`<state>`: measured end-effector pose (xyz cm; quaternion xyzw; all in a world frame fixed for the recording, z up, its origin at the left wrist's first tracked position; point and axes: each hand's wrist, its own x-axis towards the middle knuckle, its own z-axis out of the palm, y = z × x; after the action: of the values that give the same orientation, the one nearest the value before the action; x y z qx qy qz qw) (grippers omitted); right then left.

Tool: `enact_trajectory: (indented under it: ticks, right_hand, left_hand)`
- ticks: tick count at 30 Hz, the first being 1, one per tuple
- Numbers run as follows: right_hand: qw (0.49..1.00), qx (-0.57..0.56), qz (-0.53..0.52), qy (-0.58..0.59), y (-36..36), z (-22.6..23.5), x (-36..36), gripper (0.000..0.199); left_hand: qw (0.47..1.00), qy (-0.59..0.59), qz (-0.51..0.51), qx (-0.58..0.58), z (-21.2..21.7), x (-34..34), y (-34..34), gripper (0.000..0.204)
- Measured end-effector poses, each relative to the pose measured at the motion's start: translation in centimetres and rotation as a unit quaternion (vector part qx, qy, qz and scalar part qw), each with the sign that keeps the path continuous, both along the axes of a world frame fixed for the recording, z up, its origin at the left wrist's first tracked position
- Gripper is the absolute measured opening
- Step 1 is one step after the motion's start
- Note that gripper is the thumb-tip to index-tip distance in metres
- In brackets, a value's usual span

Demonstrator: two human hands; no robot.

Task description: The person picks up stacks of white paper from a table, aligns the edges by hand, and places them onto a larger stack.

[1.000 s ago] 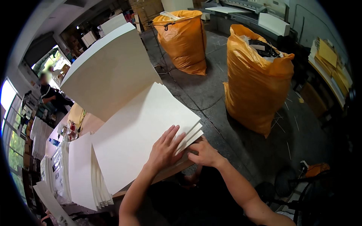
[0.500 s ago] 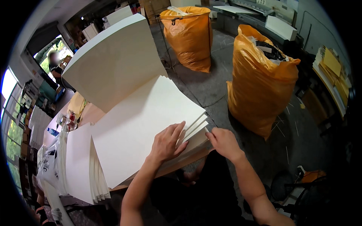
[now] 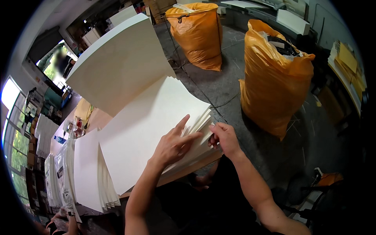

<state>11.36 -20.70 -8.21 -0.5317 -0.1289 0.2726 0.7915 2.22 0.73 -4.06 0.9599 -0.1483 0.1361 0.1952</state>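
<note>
Large white paper sheets (image 3: 141,125) lie fanned in front of me, their right corners stepped one above another. My left hand (image 3: 172,147) rests on the top sheet near that corner, its fingers spread apart and touching the layered edges. My right hand (image 3: 226,140) is at the corner just right of it, thumb and forefinger pinched at the edge of a lower sheet; the other fingers curl under. Behind the sheets rises a tall white paper stack (image 3: 121,62), its top curving back. Another fanned bundle of sheets (image 3: 87,168) lies at the left.
Plastic-wrapped bundles (image 3: 64,168) stand at the far left, where another person's hand (image 3: 62,213) reaches in. Two orange sacks (image 3: 274,82) stand on the floor beyond the table. A blurred person (image 3: 64,64) is by the doorway. Small items lie on the tabletop (image 3: 98,118).
My right hand has shifted slightly left and down onto the sheet corner. My left fingers have spread wider over the edges. At lower left, the other person's hand has moved among the wrapped bundles.
</note>
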Motion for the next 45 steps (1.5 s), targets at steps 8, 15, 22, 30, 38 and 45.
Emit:
enact_trajectory:
  ticks: [8, 15, 22, 30, 38, 45]
  right_hand:
    - [0.998, 0.042, 0.020, 0.039, 0.1, 0.1, 0.3, 0.035]
    - [0.998, 0.047, 0.031, 0.037, 0.0, 0.1, 0.3, 0.036]
    - [0.999, 0.015, 0.046, 0.002, -0.6, -0.1, 0.6, 0.038]
    - [0.993, 0.077, 0.026, 0.090, -1.3, -2.3, 0.0, 0.040]
    - [0.996, 0.049, 0.046, 0.064, -0.3, -0.2, 0.6, 0.031]
    - [0.995, 0.066, 0.043, 0.066, -0.2, -0.5, 0.3, 0.030]
  left_hand:
    - [0.999, 0.018, -0.007, -0.034, 0.5, -0.5, 0.0, 0.053]
    - [1.000, 0.014, 0.001, -0.018, 0.3, -0.6, -0.7, 0.059]
    - [0.999, 0.034, -0.012, -0.013, 0.4, -0.2, -0.1, 0.058]
    - [1.000, 0.016, -0.019, 0.006, 0.8, -0.8, -1.0, 0.069]
    - [1.000, -0.009, -0.023, -0.008, 0.0, -0.8, -0.5, 0.046]
    - [0.999, 0.000, 0.004, -0.053, 0.0, -1.0, -1.1, 0.054]
